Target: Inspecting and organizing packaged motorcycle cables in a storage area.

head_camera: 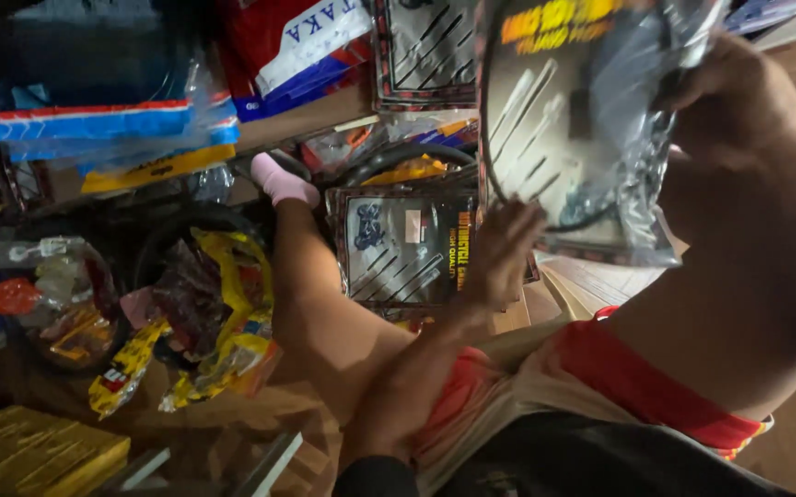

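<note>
While the right hand (738,101) grips a clear cable packet (573,138) at one o'clock, the left hand (499,253), fingers spread, presses a second packet (402,248) at centre, with yellow bags (232,313) at nine o'clock.

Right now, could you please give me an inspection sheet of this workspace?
Surface: wooden floor, dim.
Job's things: clear packet with coiled cable, held up; second flat packet beneath.
Clutter: yellow wrappers, blue packs, yellow box.
Grippers: right hand grips the raised packet; left hand rests on the second packet.
Cables: only the packed coil.
Surroundings: person's bare leg, pink sock.
</note>
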